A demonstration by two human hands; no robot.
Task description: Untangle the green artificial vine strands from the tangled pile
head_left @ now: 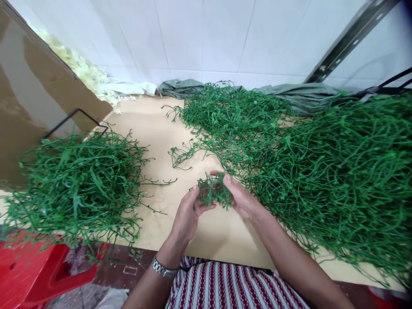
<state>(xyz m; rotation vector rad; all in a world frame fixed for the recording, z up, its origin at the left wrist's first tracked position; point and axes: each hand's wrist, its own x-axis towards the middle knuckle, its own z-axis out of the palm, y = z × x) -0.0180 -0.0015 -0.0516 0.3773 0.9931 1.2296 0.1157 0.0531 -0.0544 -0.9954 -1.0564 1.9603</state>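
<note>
Both hands meet over the front middle of a pale wooden table point(154, 128). Between them is a small bunch of green plastic stems point(213, 189). My left hand point(188, 212) pinches its left side with curled fingers. My right hand point(240, 195) grips its right side, fingers wrapped over the top. A large heap of the same green stems point(337, 171) lies right beside my right hand and spreads to the far right. Another pile of green stems point(77, 184) sits to the left, apart from my hands. A metal watch point(162, 269) is on my left wrist.
A brown cardboard sheet point(35, 90) leans at the left, with white plastic flower pieces point(86, 73) behind it. A red plastic stool point(35, 266) stands at bottom left. Grey-green cloth point(299, 94) lies along the white tiled wall. A metal bar point(347, 38) slants at top right.
</note>
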